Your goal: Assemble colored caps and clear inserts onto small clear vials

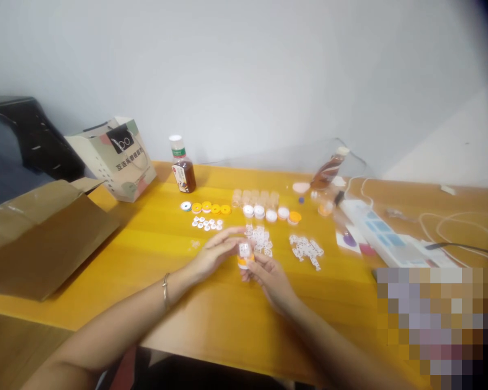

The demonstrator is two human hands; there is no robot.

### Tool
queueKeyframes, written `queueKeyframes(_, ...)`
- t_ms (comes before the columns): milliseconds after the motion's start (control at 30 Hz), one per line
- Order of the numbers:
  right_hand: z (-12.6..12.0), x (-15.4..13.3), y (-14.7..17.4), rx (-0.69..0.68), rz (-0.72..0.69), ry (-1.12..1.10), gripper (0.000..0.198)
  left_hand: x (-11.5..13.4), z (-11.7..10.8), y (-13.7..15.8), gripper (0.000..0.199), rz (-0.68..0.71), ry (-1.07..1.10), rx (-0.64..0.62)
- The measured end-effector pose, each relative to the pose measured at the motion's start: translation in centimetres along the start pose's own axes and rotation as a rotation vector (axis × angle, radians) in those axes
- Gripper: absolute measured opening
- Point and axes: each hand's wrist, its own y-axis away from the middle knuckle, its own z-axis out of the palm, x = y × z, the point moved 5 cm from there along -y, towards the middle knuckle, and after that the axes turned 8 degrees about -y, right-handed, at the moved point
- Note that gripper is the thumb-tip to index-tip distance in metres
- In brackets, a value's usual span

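Observation:
A small round piece with an orange band [246, 262] and a white, dotted top stands upright in my right hand [269, 275]. The thumb and fingers of that hand are closed around its lower part. From the left, my left hand [217, 252] reaches in with its fingers stretched out and apart. Its fingertips come up beside and above the white top; whether they touch it is too blurred to tell. Just beyond the hands lies a pile of small white pieces [260, 238]. A second pile of white pieces [307, 250] is further right.
Orange rings [206, 207], white round pieces [259, 212] and clear cups [255, 198] stand in rows behind, with white discs [206, 223] in front. Bottles [184, 170] stand at the back. A cardboard box [57, 238] and paper bag [124, 162] are left; a power strip [384, 233] is right.

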Motion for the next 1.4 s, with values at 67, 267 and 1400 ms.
queueKeyframes(67,0.01,0.01,0.01,0.002,-0.003,0.004,0.019,-0.01,-0.18,0.01,0.036,0.008,-0.002,0.018)
queueKeyframes(267,-0.19,0.31,-0.05,0.009,0.009,-0.002,0.019,-0.32,-0.33,-0.11,0.034,0.012,0.029,0.005)
queueKeyframes(1400,-0.10,0.33,-0.04,0.050,0.015,-0.019,0.019,-0.50,-0.12,-0.33,0.037,-0.020,0.098,-0.084)
